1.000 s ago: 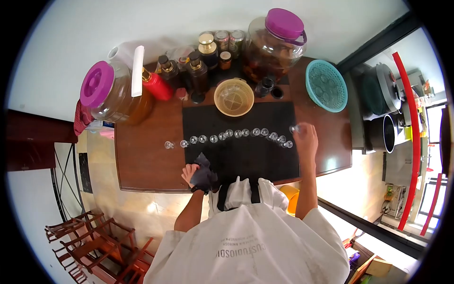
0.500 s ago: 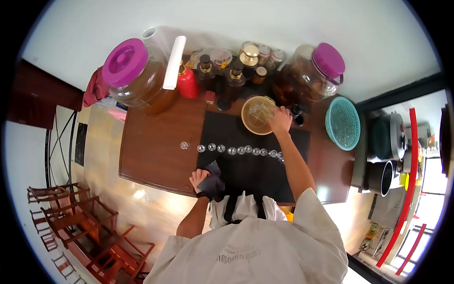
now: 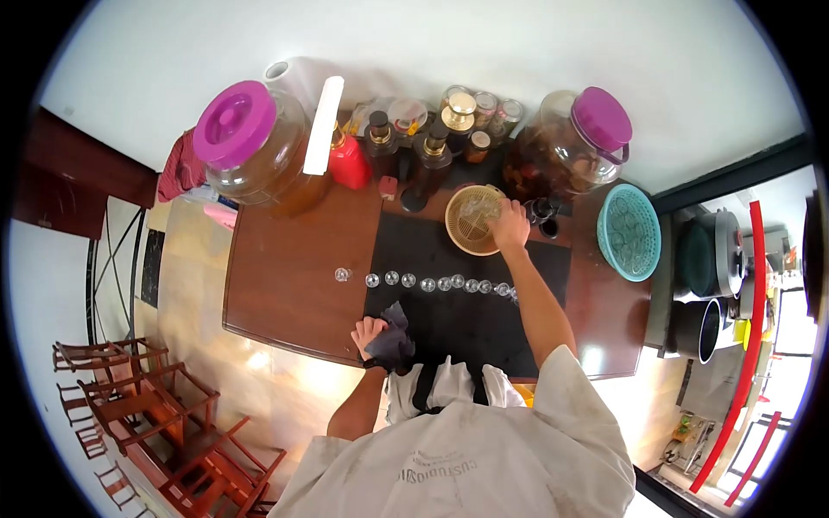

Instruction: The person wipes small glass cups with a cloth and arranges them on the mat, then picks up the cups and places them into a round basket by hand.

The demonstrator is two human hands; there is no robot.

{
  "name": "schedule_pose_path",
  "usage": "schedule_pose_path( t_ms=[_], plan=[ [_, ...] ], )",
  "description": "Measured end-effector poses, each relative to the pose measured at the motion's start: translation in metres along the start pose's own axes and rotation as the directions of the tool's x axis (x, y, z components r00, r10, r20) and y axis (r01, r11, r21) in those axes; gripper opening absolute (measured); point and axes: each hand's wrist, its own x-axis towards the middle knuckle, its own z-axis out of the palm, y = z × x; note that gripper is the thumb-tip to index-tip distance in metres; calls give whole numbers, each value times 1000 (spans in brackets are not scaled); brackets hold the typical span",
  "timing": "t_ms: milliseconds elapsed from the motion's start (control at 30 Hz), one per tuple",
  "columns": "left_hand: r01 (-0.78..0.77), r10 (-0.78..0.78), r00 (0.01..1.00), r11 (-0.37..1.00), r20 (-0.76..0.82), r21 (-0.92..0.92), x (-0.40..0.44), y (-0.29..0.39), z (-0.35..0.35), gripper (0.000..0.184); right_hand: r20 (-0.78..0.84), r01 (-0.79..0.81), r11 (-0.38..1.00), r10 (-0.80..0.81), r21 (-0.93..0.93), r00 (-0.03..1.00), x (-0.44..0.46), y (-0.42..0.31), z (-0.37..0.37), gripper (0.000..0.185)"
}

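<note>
My right hand [image 3: 510, 226] reaches over the right side of a tan woven basket [image 3: 460, 241], fingers bent down into it. Clear glass or plastic pieces [image 3: 477, 207] lie inside, near my fingertips; what the fingers pinch is hidden. My left hand [image 3: 370, 333] is closed on a dark cloth [image 3: 395, 338] at the table's front edge. Between my hands, several small clear cups [image 3: 427, 285] form a row across a black mat [image 3: 458, 328]. The leftmost cup [image 3: 343, 274] stands on bare brown wood, and my right forearm covers the row's right end.
Big jars with purple lids stand at the back left [image 3: 298, 168] and back right [image 3: 553, 129] of the table [image 3: 285, 293]. Pump bottles [image 3: 431, 164] and a red bottle [image 3: 349, 164] stand between them. Dark cups [image 3: 548, 226] sit beside the basket. A teal basket [image 3: 604, 237] holds clear glasses.
The whole view has shifted slightly, with the table lower in it. My right hand remains at the basket, its fingers a little further toward the middle. My left hand still holds the cloth.
</note>
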Motion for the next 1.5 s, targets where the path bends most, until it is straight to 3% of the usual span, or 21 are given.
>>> schedule_pose_path(
  t_ms=[133,200,267,400,433,533,667,800,900,967,1000,1067,1133,1200,1267,1433,1500],
  plan=[
    [-5,5,1000,1000,1,15,2,-2,1,11,-91,71,990,-60,123,994,-26,6,-22,42],
    [-10,9,999,1000,31,23,2,1,-3,9,-133,30,946,14,323,991,-58,13,-46,37],
    [52,-56,995,997,80,50,3,5,-6,9,-137,-85,916,150,392,979,-96,26,-65,26],
    [30,-33,996,998,78,47,6,15,-19,11,-264,-128,969,183,213,947,-178,89,-64,26],
    [20,-23,997,999,69,45,6,15,-18,12,-200,-223,961,254,165,946,-199,99,-67,34],
    [-2,-1,998,998,55,57,5,11,-13,13,-193,-290,952,304,97,933,-241,117,-65,44],
    [32,-40,994,996,100,87,5,10,-11,15,-110,-359,917,380,173,918,-256,134,-48,53],
    [35,-49,990,994,131,105,7,15,-19,20,-135,-370,901,405,226,904,-244,140,-31,45],
    [77,-87,985,994,149,72,8,19,-21,19,-32,-433,859,458,275,889,-234,145,-39,33],
    [85,-94,984,994,154,64,7,15,-17,19,0,-532,836,537,139,844,-223,136,-74,27],
    [96,-106,982,993,158,64,6,16,-20,19,6,-527,840,531,131,847,-219,133,-83,27],
    [64,-75,988,995,134,82,8,21,-24,17,-236,-390,909,415,144,879,-202,131,-101,24],
    [59,-70,990,994,121,91,7,15,-16,15,-247,-337,910,394,241,886,-177,114,-113,22],
    [56,-67,992,993,104,103,6,11,-12,13,-213,-133,820,295,556,931,-149,99,-110,21],
    [22,-28,997,997,75,70,6,10,-12,12,-159,-99,799,237,593,959,-119,75,-100,23],
    [32,-33,999,999,40,34,6,7,-10,13,-33,-75,869,104,489,994,-58,34,-55,25],
    [39,-39,999,999,34,25,5,5,-8,14,73,-154,921,137,358,988,-43,26,-40,25]
  ],
)
